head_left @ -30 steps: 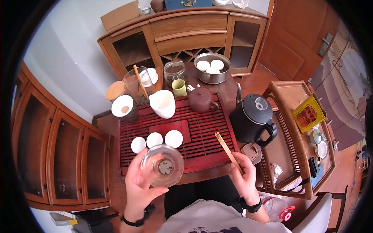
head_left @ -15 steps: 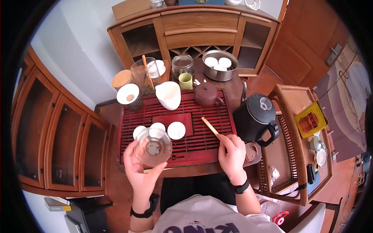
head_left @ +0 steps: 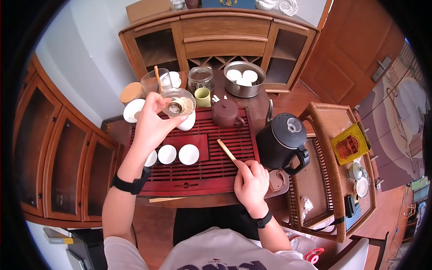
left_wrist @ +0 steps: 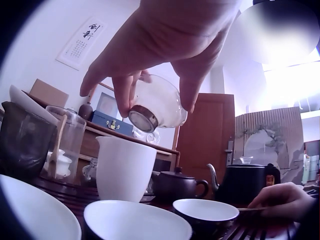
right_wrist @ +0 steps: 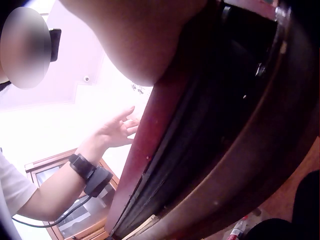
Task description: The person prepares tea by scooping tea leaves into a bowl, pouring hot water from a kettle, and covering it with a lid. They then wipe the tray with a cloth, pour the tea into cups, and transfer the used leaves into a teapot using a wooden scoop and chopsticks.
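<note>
The left hand (head_left: 155, 119) pinches a clear glass bowl (head_left: 183, 98) by its sides, above the white pitcher (head_left: 186, 122). In the left wrist view the glass bowl (left_wrist: 159, 100) hangs tilted between thumb and fingers, higher than the pitcher (left_wrist: 125, 167). Dark bits lie at its base. At the tray's right front, the right hand (head_left: 252, 184) holds a thin bamboo strip (head_left: 226, 150) that points forward over the slats of the red tea tray (head_left: 180, 185). White cups (head_left: 188, 154) stand in a row on the tray's left part.
A brown teapot (head_left: 224, 112) stands at the tray's back right, beside a black kettle (head_left: 281, 139). Behind are a green cup (head_left: 202, 96), a lidded jar (head_left: 200, 79) and a steel pot (head_left: 245, 90). Another bamboo strip (head_left: 166, 199) lies at the table's front edge.
The left hand has carried the glass bowl forward, from over the cups to over the pitcher. The right hand has lowered toward the tray's front right, still holding the strip.
</note>
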Tool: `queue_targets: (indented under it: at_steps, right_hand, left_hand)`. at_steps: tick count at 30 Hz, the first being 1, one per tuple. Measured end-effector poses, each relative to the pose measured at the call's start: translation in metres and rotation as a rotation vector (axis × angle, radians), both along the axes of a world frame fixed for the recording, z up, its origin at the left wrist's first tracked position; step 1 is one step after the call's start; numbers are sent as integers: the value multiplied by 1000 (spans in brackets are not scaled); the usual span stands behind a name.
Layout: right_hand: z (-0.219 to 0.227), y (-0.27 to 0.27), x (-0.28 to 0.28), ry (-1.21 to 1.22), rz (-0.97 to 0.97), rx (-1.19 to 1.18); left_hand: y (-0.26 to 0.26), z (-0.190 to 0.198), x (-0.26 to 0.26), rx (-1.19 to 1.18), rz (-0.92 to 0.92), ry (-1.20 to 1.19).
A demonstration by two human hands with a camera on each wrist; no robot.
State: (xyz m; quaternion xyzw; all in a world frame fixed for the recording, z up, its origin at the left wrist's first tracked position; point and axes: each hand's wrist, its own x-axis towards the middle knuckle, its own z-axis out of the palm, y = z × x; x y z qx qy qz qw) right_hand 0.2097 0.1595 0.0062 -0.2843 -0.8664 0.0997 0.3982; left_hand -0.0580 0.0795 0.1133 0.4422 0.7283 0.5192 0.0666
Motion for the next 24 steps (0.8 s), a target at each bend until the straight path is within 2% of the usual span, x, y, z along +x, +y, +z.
queue_targets:
  at_steps: [5, 7, 11, 16, 19, 20, 24]
  right_hand:
    - [-2, 0, 0, 2, 2, -1]
    - [-2, 0, 0, 9, 3, -1]
    - [-6, 1, 2, -24, -1, 11]
    - [-8, 1, 1, -15, 3, 13]
    - [-7, 2, 2, -10, -6, 12]
    - [-6, 2, 3, -10, 8, 7]
    - [-9, 2, 2, -8, -6, 19]
  left_hand:
    - [7, -8, -3, -128, 70, 1]
    - [8, -15, -6, -254, 165, 258]
    - [10, -22, -6, -216, 199, 305]
    - [13, -11, -2, -365, 242, 319]
    - [12, -25, -10, -275, 244, 509]
    - [13, -22, -7, -299, 238, 411]
    - [12, -22, -8, -271, 211, 427]
